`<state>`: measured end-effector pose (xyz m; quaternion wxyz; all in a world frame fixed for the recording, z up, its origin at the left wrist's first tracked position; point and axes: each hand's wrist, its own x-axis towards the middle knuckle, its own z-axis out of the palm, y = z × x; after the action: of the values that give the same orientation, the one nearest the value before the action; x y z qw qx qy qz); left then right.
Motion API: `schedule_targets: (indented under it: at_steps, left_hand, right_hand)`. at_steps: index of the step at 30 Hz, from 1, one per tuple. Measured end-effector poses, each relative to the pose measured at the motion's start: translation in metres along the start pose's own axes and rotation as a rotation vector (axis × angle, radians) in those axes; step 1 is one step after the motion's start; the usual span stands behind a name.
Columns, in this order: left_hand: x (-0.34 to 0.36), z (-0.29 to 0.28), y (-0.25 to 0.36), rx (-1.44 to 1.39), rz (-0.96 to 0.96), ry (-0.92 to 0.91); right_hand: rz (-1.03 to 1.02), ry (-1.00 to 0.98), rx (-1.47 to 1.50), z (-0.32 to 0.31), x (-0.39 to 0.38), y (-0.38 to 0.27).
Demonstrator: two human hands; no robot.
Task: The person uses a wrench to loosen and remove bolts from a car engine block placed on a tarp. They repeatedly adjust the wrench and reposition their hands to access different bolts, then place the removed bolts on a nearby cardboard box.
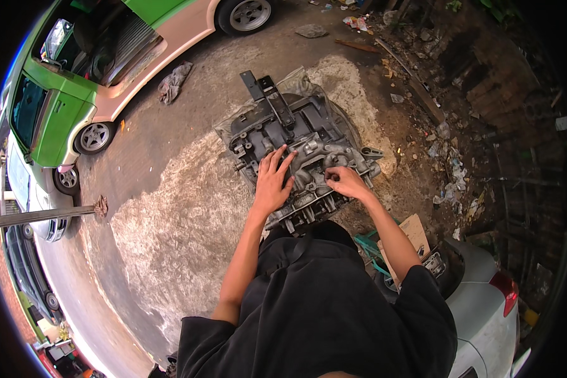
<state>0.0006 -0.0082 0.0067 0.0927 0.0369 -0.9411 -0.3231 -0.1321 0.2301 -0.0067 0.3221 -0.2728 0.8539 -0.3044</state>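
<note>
From the head view, our left hand (273, 183) lay flat, released, on the grey cast-metal engine block (302, 154) on the concrete ground (170, 208); our right hand (345, 181) pinched something small there, best turned slowly while we steadied the block.

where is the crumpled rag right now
In the head view the crumpled rag lies on the concrete ground at upper left, beside the green car and left of the engine block.

A flat brown cardboard piece (414, 232) lies beside the person's right elbow.
</note>
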Motion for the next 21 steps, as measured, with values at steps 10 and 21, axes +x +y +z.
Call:
schedule_targets:
  at_steps: [10,21]
  left_hand:
    - [0.0,0.0,-0.001,0.019,-0.004,-0.001]
    - [0.0,0.001,0.0,0.014,0.015,0.024]
  right_hand:
    - [0.097,-0.533,0.647,0.021,-0.017,-0.009]
    - [0.109,-0.07,0.737,0.093,-0.029,-0.042]
